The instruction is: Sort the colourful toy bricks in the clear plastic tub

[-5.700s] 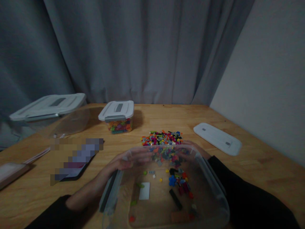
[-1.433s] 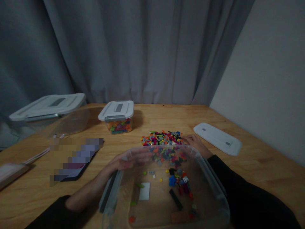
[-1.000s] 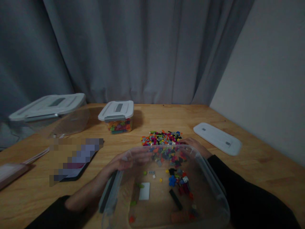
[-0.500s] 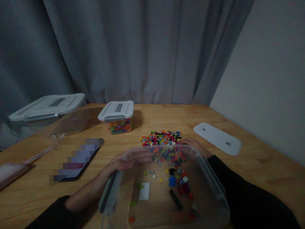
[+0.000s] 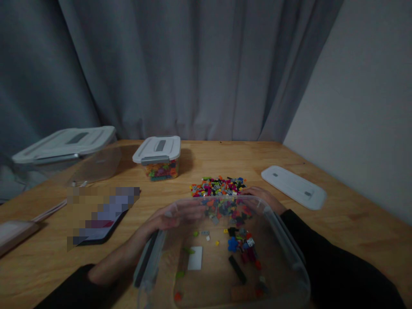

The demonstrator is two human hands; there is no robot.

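A clear plastic box (image 5: 219,274) stands close in front of me with a few toy bricks inside, among them a blue flower piece (image 5: 232,244), a white plate (image 5: 195,258) and a dark bar (image 5: 237,269). Beyond its far rim lies a heap of small colourful building bricks (image 5: 219,187). My left hand (image 5: 169,218) reaches round the box's far left corner, fingers stretched toward the heap, partly seen through the plastic. At the heap's right edge is my right hand (image 5: 262,198), fingers extended and partly behind the box. Neither hand visibly holds anything.
A lidded box of bricks (image 5: 161,159) sits behind the heap, with a larger lidded clear box (image 5: 69,150) farther left. A loose white lid (image 5: 293,186) lies at right. On the left are a phone (image 5: 106,216) and a pale pink object with a cable (image 5: 16,234).
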